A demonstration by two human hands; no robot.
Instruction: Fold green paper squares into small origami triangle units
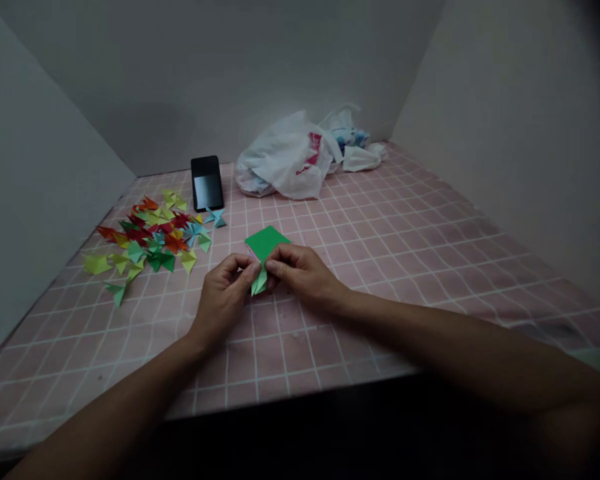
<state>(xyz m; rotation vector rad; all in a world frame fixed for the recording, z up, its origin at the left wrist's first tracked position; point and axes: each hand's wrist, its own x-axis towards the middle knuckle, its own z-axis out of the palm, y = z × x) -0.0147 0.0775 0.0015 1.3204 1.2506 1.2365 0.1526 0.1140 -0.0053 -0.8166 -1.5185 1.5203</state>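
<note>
A small piece of light green folded paper [259, 284] is pinched between my two hands above the table, its pointed ends hanging down toward me. My left hand [223, 288] grips it from the left with thumb and fingertips. From the right, my right hand [303, 275] closes thumb and forefinger on its upper part. Fingers hide some of the folds. Just beyond the fingertips lies a stack of square paper [268, 241] with a bright green sheet on top; my right fingers overlap its near corner in view.
Left of my hands spreads a pile of colourful origami cranes [160, 259]. Behind it a black phone [207, 183] leans upright. A white plastic bag [283, 157] and a blue-patterned packet [351, 138] sit near the back wall. A pink checked cloth [405, 247] covers the table.
</note>
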